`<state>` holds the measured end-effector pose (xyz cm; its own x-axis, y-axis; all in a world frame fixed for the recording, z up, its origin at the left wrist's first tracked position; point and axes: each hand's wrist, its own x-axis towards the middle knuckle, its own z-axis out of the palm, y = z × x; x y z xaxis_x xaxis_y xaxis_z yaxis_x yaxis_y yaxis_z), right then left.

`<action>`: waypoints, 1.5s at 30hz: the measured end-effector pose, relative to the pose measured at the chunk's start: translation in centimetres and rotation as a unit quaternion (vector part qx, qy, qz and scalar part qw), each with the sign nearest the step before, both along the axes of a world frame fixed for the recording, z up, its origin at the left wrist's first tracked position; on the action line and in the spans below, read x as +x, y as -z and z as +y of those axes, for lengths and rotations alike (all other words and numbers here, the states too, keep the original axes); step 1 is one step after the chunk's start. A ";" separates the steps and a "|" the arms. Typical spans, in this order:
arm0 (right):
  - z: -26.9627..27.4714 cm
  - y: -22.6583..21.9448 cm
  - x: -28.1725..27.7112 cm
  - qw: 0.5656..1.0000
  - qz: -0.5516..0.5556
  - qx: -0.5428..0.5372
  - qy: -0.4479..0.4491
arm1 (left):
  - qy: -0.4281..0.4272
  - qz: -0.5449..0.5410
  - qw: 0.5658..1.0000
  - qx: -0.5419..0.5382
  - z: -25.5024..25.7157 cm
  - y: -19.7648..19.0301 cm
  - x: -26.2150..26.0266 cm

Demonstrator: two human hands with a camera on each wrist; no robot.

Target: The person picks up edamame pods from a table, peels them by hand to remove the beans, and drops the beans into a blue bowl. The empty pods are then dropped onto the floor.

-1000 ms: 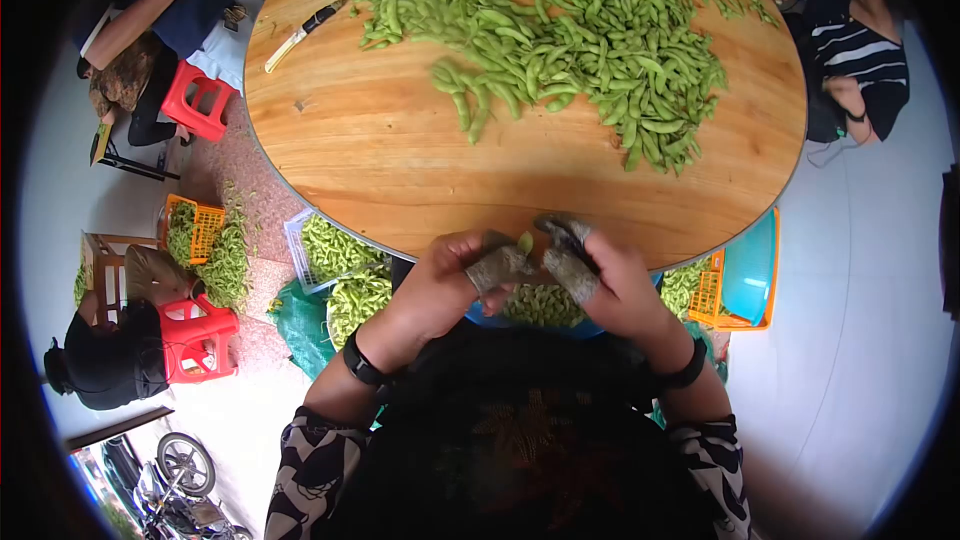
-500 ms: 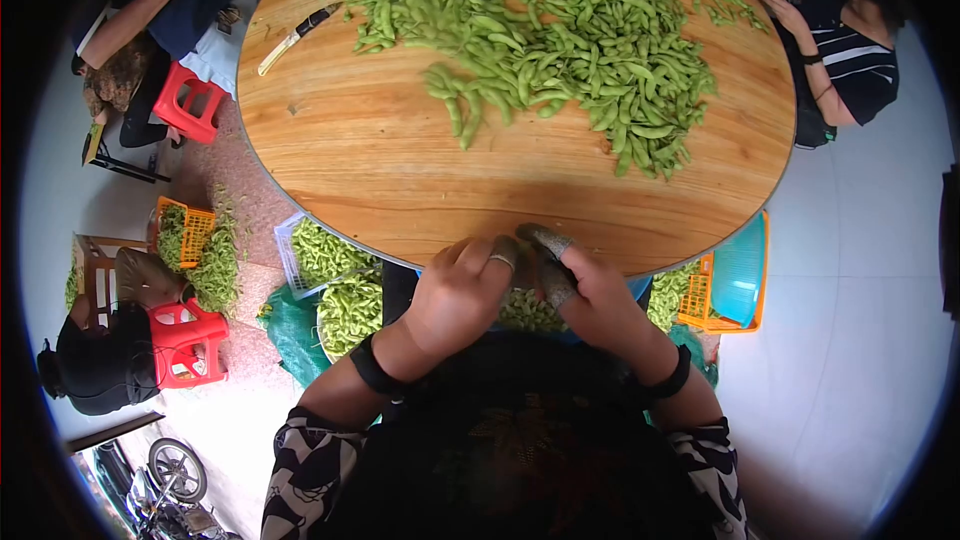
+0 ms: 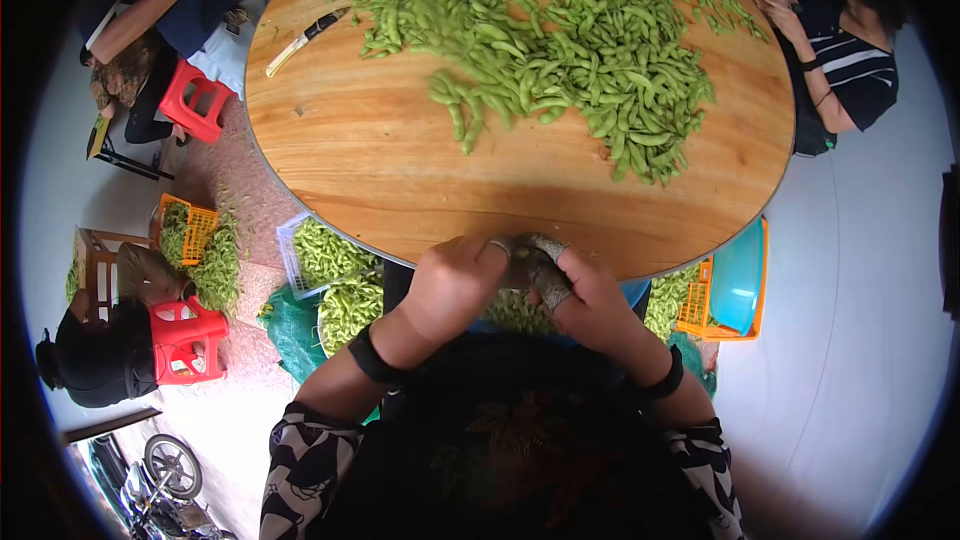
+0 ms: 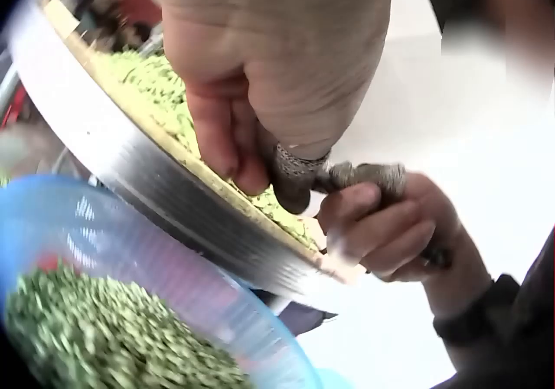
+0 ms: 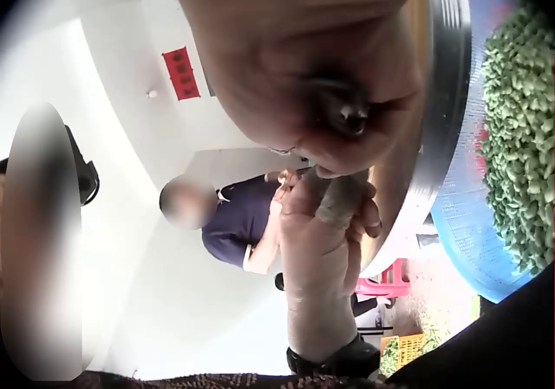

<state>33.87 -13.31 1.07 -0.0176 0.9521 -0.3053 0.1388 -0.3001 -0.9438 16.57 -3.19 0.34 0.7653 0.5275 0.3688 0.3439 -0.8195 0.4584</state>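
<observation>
Pods (image 3: 640, 80) are lying heaped on the far half of the table (image 3: 360, 165), their long axes crossing at many angles; along the near fringe a few are pointing roughly toward the wearer, the longest axis there running away from the body. The left hand (image 3: 455, 285) and right hand (image 3: 590, 292) are meeting over the near table edge, nearly touching at the tips, with fingers curling inward and thumbs bending; whether either is pinching a pod cannot be told, since the fingers are hiding the spot between them. Grey, knitted-looking finger covers (image 3: 549, 275) are wrapping several digits. Below the hands, a translucent blue basket (image 4: 95, 205) is holding small green pieces, too blurred to name, and the hands are partly blocking the head camera's look into it. The table's smooth metal edge (image 4: 169, 189) is curving between basket and heap. Left of the heap, a slim knife (image 3: 305, 43) is lying diagonally, its dark end pointing toward the pods and its cream end toward the near left. On the left, a pale lattice crate (image 3: 290, 245) and a crumpled green sack (image 3: 292, 335) are sitting beside more green produce; on the right, a smooth turquoise basin (image 3: 738, 285) is resting in an orange crate (image 3: 765, 290). The round tabletop is showing warm, glossy wood grain.
</observation>
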 end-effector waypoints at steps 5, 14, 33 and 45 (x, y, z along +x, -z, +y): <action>-0.1 2.1 0.5 0.972 -0.136 0.192 0.028 | -0.028 0.027 0.996 0.081 -0.7 0.6 0.8; -0.3 1.1 0.8 0.938 -0.245 0.224 0.103 | 0.004 -0.036 0.854 -0.519 -1.0 -0.6 1.0; 9.2 1.2 3.2 0.846 -0.462 0.244 0.105 | -0.415 0.064 0.907 0.008 3.8 1.6 -16.4; 9.0 0.6 4.3 0.736 -0.608 0.267 0.133 | -0.166 -0.077 0.983 0.030 2.3 -0.8 -4.7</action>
<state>38.20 -4.35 0.50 0.1676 0.8623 0.4779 0.9814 -0.0999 -0.1639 11.91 -0.91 1.12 0.4874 0.7124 0.5049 0.5275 -0.7010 0.4799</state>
